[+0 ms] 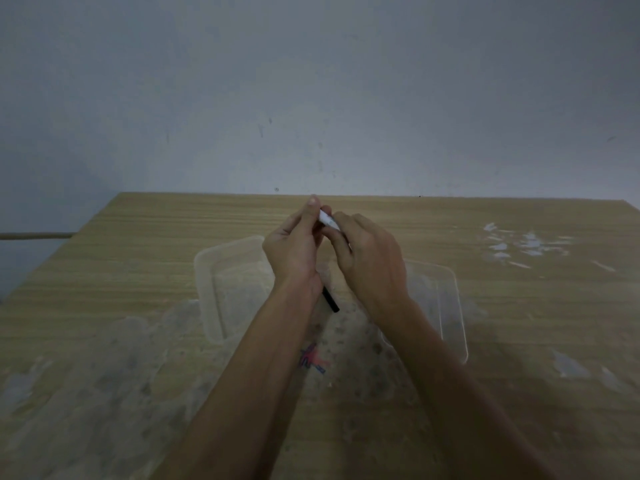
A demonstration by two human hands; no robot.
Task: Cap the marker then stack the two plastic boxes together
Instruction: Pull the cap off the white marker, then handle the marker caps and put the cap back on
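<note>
Hands meet above table [138, 237]: left hand [294, 251] grip closed on white marker [328, 221], right hand [372, 261] pinches same marker; two clear plastic boxes [221, 282] below.

text: none legible | marker [327, 220]: print blurred | table [485, 306]: scribble unreadable

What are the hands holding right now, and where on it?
Both hands grip the marker: the left hand and right hand meet at its white upper end; its black end pokes out below.

head view — down onto table [138, 258]
</note>
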